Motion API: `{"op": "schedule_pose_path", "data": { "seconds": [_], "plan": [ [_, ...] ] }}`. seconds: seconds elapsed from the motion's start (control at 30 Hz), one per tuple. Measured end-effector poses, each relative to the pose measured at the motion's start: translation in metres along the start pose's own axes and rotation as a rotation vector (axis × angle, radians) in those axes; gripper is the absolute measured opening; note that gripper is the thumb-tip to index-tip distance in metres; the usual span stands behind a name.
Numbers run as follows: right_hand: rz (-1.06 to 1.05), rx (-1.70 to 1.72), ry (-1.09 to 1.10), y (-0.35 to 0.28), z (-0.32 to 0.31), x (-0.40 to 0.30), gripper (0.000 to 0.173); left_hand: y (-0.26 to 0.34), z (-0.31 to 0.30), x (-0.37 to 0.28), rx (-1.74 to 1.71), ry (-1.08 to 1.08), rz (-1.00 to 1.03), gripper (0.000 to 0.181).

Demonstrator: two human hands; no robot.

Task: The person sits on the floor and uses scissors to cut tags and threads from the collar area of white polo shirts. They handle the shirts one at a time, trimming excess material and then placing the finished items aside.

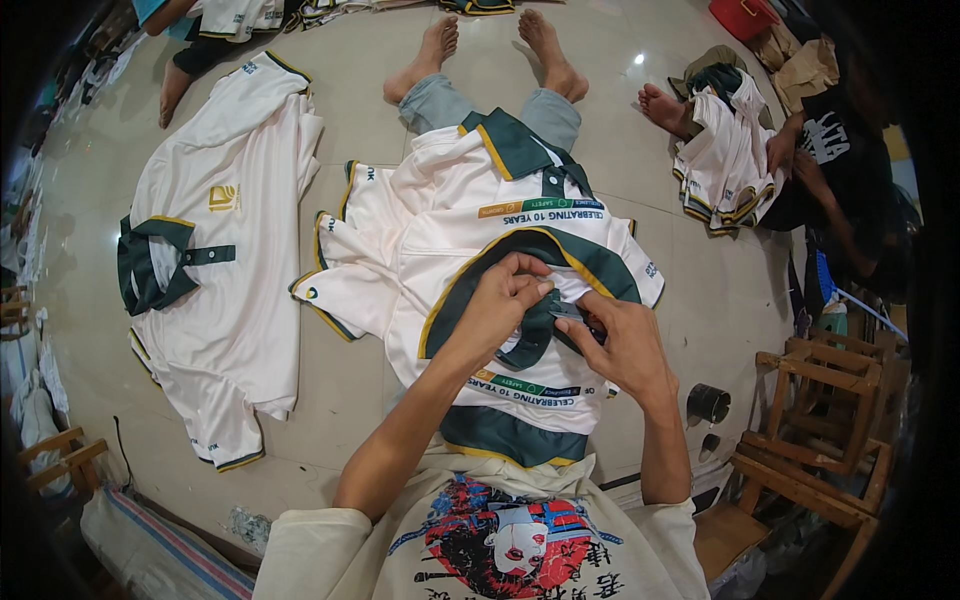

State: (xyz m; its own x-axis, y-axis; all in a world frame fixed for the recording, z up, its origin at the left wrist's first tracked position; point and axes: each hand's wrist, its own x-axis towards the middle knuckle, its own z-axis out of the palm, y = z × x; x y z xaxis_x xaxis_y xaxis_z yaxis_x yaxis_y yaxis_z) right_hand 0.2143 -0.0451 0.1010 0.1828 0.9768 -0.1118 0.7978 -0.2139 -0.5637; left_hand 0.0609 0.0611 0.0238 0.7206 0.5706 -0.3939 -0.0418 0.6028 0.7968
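Observation:
Across my lap and outstretched legs lie several white polo shirts (442, 255) with dark green, yellow-edged collars and printed lettering. My left hand (514, 292) pinches the dark green placket (547, 304) of the nearest shirt, inside its open collar (466, 300). In my right hand (626, 341) is a small metal cutting tool (568, 310), apparently thread snips, its blades at the placket beside my left fingertips. My right fingers hide most of its handle. Another dark green collar (499, 146) lies farther out, near my knees.
To the left, a white polo shirt (255, 322) is spread on the tiled floor (352, 420). A person (832, 172) at right handles white shirts (724, 161); another sits at upper left. Wooden stools (817, 405), a dark cylindrical object (708, 403) and a woven sack (157, 547) stand nearby.

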Motion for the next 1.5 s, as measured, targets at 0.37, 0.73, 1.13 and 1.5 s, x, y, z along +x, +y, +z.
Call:
{"op": "schedule_pose_path", "data": {
  "seconds": [0.37,0.73,1.13,1.5],
  "plan": [
    [-0.012,0.004,-0.062,0.000,-0.007,0.007,0.032,-0.002,-0.002,0.002,0.025,-0.018,-0.015,0.021],
    [-0.004,0.067,-0.075,-0.001,-0.007,0.008,0.031,-0.005,-0.003,0.002,-0.009,-0.019,0.003,0.019],
    [0.011,-0.024,-0.130,-0.005,-0.015,0.013,0.033,-0.003,-0.001,0.000,0.032,-0.009,0.011,0.021],
    [0.023,-0.044,-0.146,-0.005,-0.014,0.014,0.032,-0.006,-0.002,0.000,-0.005,0.002,0.021,0.019]
  ]
}}
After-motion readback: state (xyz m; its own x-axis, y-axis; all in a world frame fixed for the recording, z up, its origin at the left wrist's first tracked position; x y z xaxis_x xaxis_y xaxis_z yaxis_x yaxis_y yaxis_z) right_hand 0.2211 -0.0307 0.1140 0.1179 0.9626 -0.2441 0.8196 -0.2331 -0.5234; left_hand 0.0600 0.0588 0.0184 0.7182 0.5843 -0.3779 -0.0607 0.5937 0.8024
